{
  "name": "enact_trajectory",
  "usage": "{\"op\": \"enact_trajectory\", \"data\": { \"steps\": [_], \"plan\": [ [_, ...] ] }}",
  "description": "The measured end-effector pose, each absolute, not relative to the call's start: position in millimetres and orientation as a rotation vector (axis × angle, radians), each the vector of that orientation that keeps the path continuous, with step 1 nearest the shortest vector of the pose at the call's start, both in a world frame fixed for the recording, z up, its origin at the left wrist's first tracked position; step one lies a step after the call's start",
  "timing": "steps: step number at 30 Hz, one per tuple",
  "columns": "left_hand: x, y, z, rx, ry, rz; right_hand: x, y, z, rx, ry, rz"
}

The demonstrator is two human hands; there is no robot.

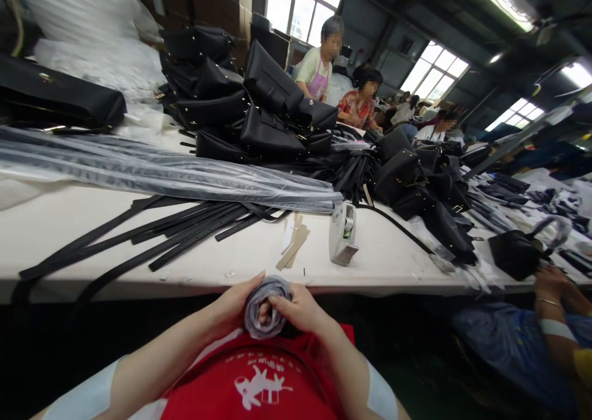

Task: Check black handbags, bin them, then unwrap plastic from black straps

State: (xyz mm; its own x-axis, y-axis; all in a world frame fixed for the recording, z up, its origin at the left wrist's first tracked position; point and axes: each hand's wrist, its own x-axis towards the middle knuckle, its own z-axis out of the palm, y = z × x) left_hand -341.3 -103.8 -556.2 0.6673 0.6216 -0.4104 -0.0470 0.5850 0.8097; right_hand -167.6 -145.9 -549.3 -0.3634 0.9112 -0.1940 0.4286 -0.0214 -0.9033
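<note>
Here, the left hand [244, 295] and right hand [303, 309] clamp their grip around a plastic-wrapped roll [254, 316] by the near edge of the table [393, 256]. Clear plastic sleeves [222, 182] there hold dark strips [139, 168]; what the piled black bags [272, 133] contain is hidden.

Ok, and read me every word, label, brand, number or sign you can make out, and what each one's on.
Nothing is clear enough to quote.
Red cloth garment with a white printed figure: a row of small white characters, too blurred to read.
Brown cardboard boxes: small pale labels, too blurred.
Pale grey tape dispenser: no readable lettering.
</note>
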Motion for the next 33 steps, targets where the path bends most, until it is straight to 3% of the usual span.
{"op": "enact_trajectory", "data": {
  "steps": [5, 9, 11, 14, 16, 21, 29, 33],
  "plan": [
    [-352, -126, -565, 1.677, 0.833, 0.476, -159, -149, -546, -1.642, -2.072, 1.497],
    [-361, -136, -565, 1.789, 0.877, 0.421, -154, -136, -539, -1.596, -2.106, 1.57],
    [-366, -134, -564, 1.765, 0.902, 0.419, -150, -122, -535, -1.689, -2.072, 1.287],
    [-372, -129, -563, 1.709, 0.919, 0.43, -150, -98, -544, -1.841, -2.045, 0.534],
    [-373, -125, -563, 1.698, 0.908, 0.427, -155, -87, -561, -1.825, -2.111, 0.267],
    [-373, -117, -567, 1.724, 1.022, 0.427, -165, -77, -603, -1.839, -2.148, 0.074],
    [-369, -114, -574, 1.625, 1.035, 0.448, -160, -95, -596, -1.743, -2.179, 0.137],
    [-367, -110, -588, 1.583, 1.038, 0.455, -162, -104, -622, -1.771, -2.108, 0.043]
  ]
}}
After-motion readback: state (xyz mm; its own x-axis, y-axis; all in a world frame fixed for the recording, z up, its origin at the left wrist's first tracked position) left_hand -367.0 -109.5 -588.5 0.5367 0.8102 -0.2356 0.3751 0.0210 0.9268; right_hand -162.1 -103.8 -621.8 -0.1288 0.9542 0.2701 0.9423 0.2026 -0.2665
